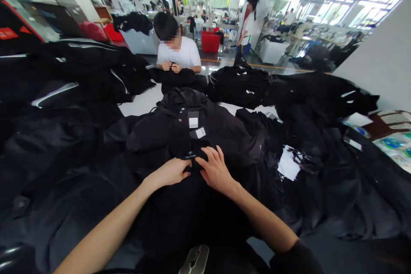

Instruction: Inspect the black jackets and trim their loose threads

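A black jacket (pixel 224 126) with a collar lies spread in front of me, its neck end away from me. Two hang tags rest on its front: an upper black tag with a white label (pixel 193 121) and a lower tilted tag (pixel 200 132). Just below them is a small printed logo (pixel 190 154) on black cloth. My left hand (pixel 175 171) pinches the cloth under this logo between thumb and fingers. Close on the right, my right hand (pixel 217 170) rests on the cloth with its fingers spread and bent.
Black garments (pixel 58 137) cover the left side, and more (pixel 337 171) the right, with a white scrap (pixel 289 163) among threads. A folded black stack (pixel 239 85) stands across the table. A person in white (pixel 180 53) handles dark cloth opposite. A grey object (pixel 194 260) is at the bottom.
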`<state>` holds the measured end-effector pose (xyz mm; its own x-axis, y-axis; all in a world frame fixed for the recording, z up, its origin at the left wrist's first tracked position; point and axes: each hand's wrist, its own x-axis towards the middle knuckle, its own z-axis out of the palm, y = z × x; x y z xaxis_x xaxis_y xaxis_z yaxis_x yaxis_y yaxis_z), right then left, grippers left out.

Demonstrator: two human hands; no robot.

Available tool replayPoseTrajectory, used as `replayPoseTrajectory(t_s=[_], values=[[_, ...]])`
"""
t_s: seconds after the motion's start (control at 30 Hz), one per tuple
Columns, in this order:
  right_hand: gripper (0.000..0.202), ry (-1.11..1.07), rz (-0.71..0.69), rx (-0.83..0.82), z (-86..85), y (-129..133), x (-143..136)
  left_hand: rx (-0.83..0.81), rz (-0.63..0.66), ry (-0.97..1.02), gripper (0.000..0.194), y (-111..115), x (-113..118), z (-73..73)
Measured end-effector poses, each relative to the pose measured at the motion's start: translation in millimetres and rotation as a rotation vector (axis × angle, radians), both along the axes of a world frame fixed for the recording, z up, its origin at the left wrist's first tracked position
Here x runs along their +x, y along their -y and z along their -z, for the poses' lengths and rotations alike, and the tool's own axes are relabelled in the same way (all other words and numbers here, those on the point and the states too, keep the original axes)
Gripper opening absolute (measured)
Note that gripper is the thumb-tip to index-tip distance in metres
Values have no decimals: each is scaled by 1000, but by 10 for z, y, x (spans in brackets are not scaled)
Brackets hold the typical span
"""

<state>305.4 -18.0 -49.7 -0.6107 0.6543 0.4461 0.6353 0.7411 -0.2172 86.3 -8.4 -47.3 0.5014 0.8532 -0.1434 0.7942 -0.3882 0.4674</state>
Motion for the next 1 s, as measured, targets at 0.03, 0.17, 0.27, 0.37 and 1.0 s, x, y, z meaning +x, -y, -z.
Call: replayPoseTrajectory(t_s=[0.03,0.17,0.27,0.37,1.0], values=[[30,-43,12,-14,-26,111,-11,-37,7,6,20,4,0,7],[23,-79,61,-340,-31,417,-48,-128,12,38,20,28,39,-10],[36,-49,167,-683,68,388,-108,-102,0,55,22,71,98,-47],[43,-182,249,-877,202,261,-198,-15,-28,26,21,149,161,-70],[62,-757,334,-936,642,166,-393,317,-281,32,20,276,434,410]])
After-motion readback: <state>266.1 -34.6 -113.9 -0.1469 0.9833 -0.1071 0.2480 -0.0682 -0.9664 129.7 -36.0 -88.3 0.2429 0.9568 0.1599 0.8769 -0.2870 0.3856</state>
